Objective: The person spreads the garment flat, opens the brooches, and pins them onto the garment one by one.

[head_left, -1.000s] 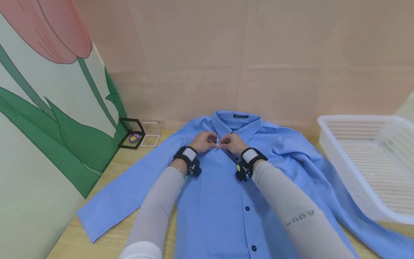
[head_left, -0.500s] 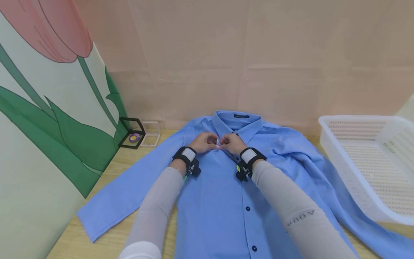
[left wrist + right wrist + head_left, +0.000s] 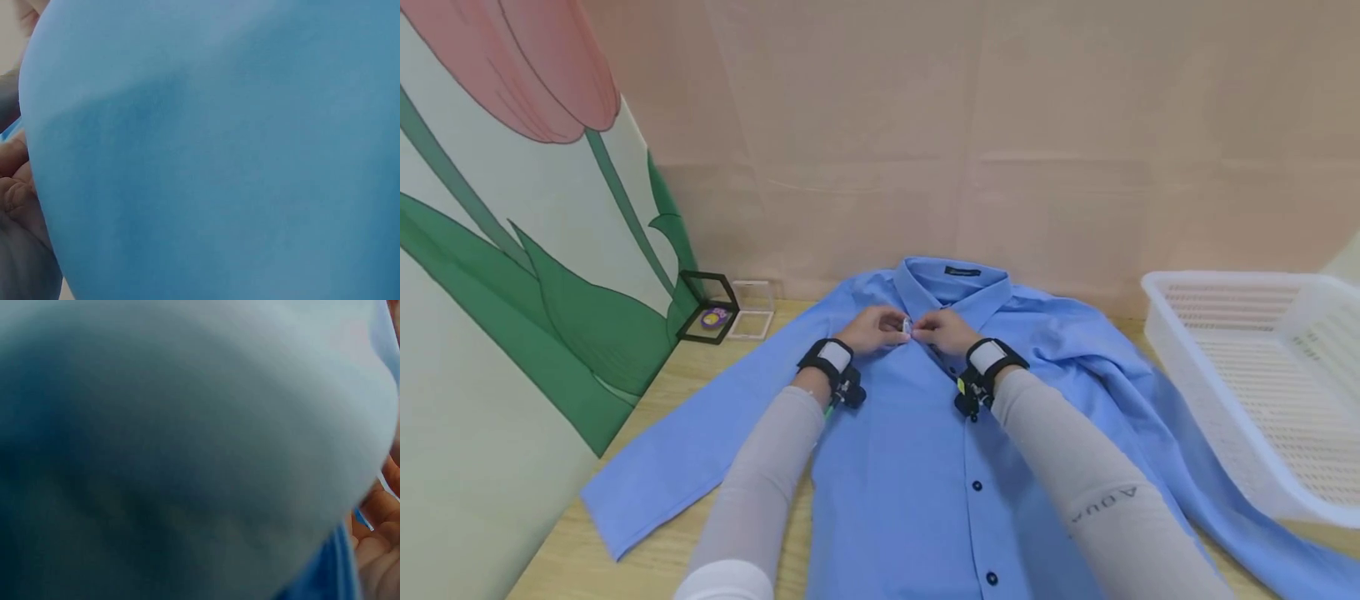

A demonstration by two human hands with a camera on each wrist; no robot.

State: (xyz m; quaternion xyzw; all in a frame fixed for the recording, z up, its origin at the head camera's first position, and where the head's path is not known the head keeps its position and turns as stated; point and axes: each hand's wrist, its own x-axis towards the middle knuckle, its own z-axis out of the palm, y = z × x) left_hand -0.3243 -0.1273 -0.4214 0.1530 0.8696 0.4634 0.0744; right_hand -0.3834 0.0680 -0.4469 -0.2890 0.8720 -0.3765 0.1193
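Observation:
A blue button-up shirt (image 3: 895,467) lies front up, its collar at the far side. Just below the collar, my left hand (image 3: 868,330) pinches a small whitish, shiny piece (image 3: 907,326) against the shirt front, thumb and index finger curved round it. The fingertips of my right hand (image 3: 953,332) meet it from the other side, pinched together. What kind of thing the piece is, I cannot tell. Shirt cloth (image 3: 212,162) fills most of the left wrist view, and pale blurred cloth (image 3: 200,425) covers much of the right one, hiding the fingertips in both.
A white plastic basket (image 3: 1217,400) stands at the right, beside the shirt's sleeve. At the back left, an open black case (image 3: 703,333) holds a purple and yellow round badge (image 3: 714,317), next to an open pale pink case (image 3: 750,325). A wall rises behind.
My right hand and wrist have shifted slightly to the right, and more of the whitish piece shows between the fingers. The left hand stays nearly in place.

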